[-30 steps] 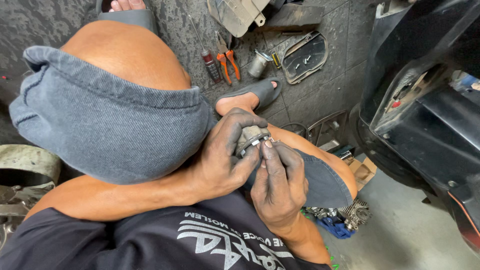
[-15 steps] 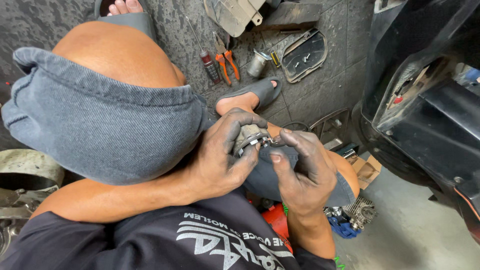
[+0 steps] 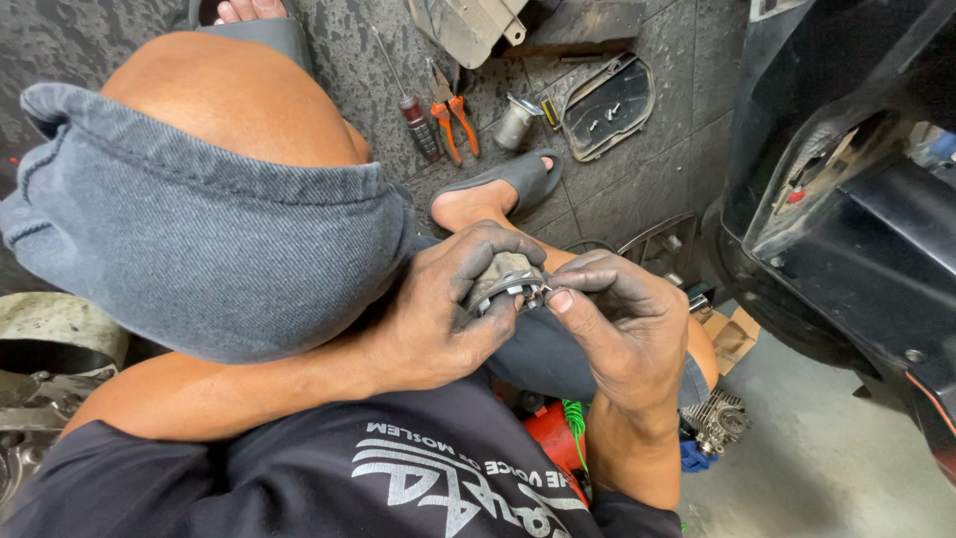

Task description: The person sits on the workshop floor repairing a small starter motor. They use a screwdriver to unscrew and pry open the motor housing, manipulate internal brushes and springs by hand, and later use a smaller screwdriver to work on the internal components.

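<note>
I sit on the floor with my knees up, in grey denim shorts (image 3: 199, 239). My left hand (image 3: 453, 304), black with grease, is wrapped around a small round metal part (image 3: 503, 279) held above my lap. My right hand (image 3: 617, 329) touches the part's near edge with thumb and forefinger pinched on something tiny and pale; what it is I cannot make out. My right foot in a grey sandal (image 3: 503, 184) rests on the floor just beyond the hands.
On the dark tiled floor lie a screwdriver (image 3: 413, 110), orange-handled pliers (image 3: 455, 115), a small metal cylinder (image 3: 515, 122) and a black cover with screws (image 3: 607, 105). A black scooter body (image 3: 846, 199) stands at the right. A small engine part (image 3: 715, 420) lies by my right elbow.
My right hand has drawn back off the top of the part and now pinches at its near edge. The left hand keeps its hold; the view has shifted slightly.
</note>
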